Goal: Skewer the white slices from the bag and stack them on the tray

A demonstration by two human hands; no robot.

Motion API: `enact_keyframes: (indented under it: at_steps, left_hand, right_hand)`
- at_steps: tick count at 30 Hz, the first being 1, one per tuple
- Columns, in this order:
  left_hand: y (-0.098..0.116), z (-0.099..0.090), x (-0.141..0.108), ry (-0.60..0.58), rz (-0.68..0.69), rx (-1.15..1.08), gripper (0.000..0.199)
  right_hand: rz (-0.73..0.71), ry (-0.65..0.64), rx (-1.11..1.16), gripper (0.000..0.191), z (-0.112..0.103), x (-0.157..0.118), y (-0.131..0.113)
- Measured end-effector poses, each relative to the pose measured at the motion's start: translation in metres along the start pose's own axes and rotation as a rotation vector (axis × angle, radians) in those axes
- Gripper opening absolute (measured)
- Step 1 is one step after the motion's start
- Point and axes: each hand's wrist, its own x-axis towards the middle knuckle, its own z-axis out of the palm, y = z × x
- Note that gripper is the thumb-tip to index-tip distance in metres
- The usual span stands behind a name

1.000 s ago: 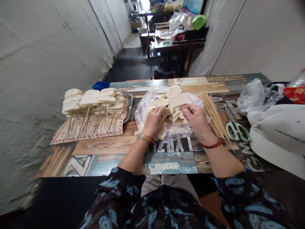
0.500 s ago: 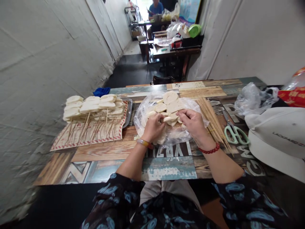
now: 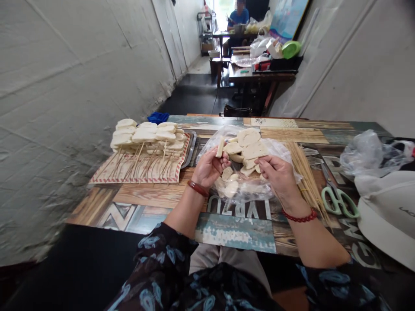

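Only edge-on, the held slice (image 3: 220,147)

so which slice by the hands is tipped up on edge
The slice in the left hand: it shows mainly its narrow edge, while the large slices just beyond the right hand show their broad faces.

The single view looked from the person's head, forward and down, over the near worktop (image 3: 155,196), framing the left hand (image 3: 210,167) close to centre and the right hand (image 3: 278,174) toward three o'clock; a second worktop (image 3: 238,77) lay well off toward one o'clock.
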Motion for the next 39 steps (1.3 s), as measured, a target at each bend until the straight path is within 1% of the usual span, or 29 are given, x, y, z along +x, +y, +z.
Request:
enact_keyframes:
  at_steps: [3,8,13,15,19,21,23,26,29,32,34,35,37,39]
  left_hand:
    - [0.001,0.002,-0.001,-0.007,-0.024,-0.019,0.021]
    - [-0.001,0.001,0.000,0.028,0.016,0.038,0.017]
    - [-0.003,-0.002,0.001,0.070,0.045,0.099,0.029]
    - [-0.002,-0.004,0.002,0.089,0.081,0.107,0.034]
    - [0.002,-0.009,0.004,0.129,0.207,0.123,0.039]
    - [0.003,-0.012,0.005,0.151,0.259,0.134,0.038]
    - [0.004,-0.013,0.007,0.155,0.278,0.148,0.035]
    - [0.003,-0.010,0.006,0.133,0.263,0.162,0.029]
    - [0.005,-0.007,0.005,0.108,0.241,0.185,0.026]
    - [0.006,-0.005,0.003,0.103,0.263,0.233,0.026]
    - [0.004,-0.006,0.004,0.117,0.313,0.319,0.025]
    - [0.002,-0.007,0.004,0.125,0.343,0.399,0.024]
    - [-0.003,-0.008,0.005,0.121,0.416,0.656,0.022]
    - [-0.010,-0.007,0.005,0.066,0.495,1.015,0.017]
  right_hand:
    - [-0.003,0.006,-0.007,0.023,0.000,0.000,0.001]
    - [-0.003,0.010,-0.012,0.023,0.000,0.000,0.002]
    - [-0.012,-0.003,-0.026,0.024,-0.001,0.001,0.002]
    - [-0.016,-0.029,-0.046,0.025,-0.002,0.000,0.002]
    - [-0.005,-0.094,-0.093,0.027,-0.002,-0.003,0.001]
    - [-0.005,-0.102,-0.105,0.027,-0.002,-0.003,0.001]
    - [-0.011,-0.084,-0.116,0.026,-0.003,-0.003,-0.001]
    - [-0.017,-0.043,-0.123,0.024,-0.004,-0.001,-0.004]
    - [-0.030,-0.027,-0.107,0.022,-0.005,0.001,-0.005]
    - [-0.034,-0.018,-0.087,0.023,-0.006,0.004,-0.004]
    - [-0.036,-0.007,-0.088,0.023,-0.007,0.005,-0.004]
    - [-0.039,-0.004,-0.090,0.024,-0.007,0.005,-0.004]
    - [-0.050,-0.002,-0.086,0.023,-0.006,0.005,-0.004]
    - [-0.054,-0.009,-0.071,0.022,-0.005,0.004,-0.005]
